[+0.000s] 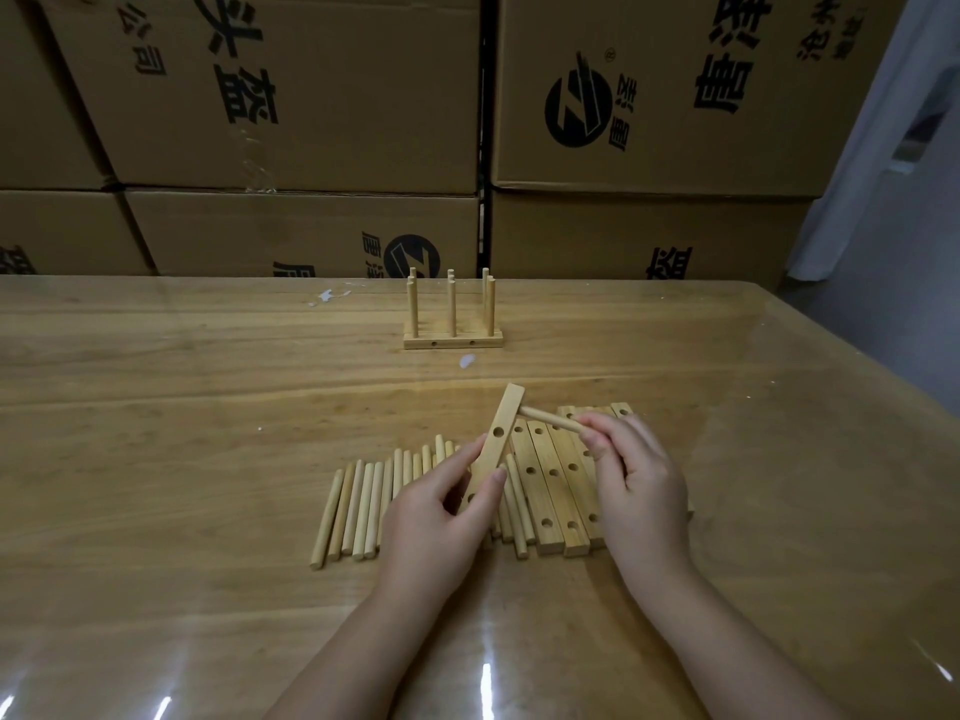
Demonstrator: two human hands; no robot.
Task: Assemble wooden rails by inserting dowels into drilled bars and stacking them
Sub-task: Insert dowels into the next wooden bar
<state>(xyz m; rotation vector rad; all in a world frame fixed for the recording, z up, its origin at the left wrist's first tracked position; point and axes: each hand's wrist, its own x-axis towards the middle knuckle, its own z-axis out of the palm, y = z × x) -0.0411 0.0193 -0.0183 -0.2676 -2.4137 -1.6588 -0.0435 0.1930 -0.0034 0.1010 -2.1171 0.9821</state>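
Observation:
My left hand (pixel 441 511) holds a drilled wooden bar (pixel 496 439) tilted up off the table, its holes facing me. My right hand (pixel 634 475) pinches a dowel (pixel 548 419) whose far tip touches the bar's upper right side. Below the hands lie a row of loose dowels (pixel 358 506) on the left and several drilled bars (pixel 556 485) side by side on the right. Farther back stands a finished stack of bars with upright dowels (pixel 453 319).
The wooden table (pixel 182 459) has a glossy cover, with white specks (pixel 466 361) near the finished stack. Stacked cardboard boxes (pixel 291 96) form a wall behind the table's far edge. The table's right edge (pixel 852 387) runs diagonally.

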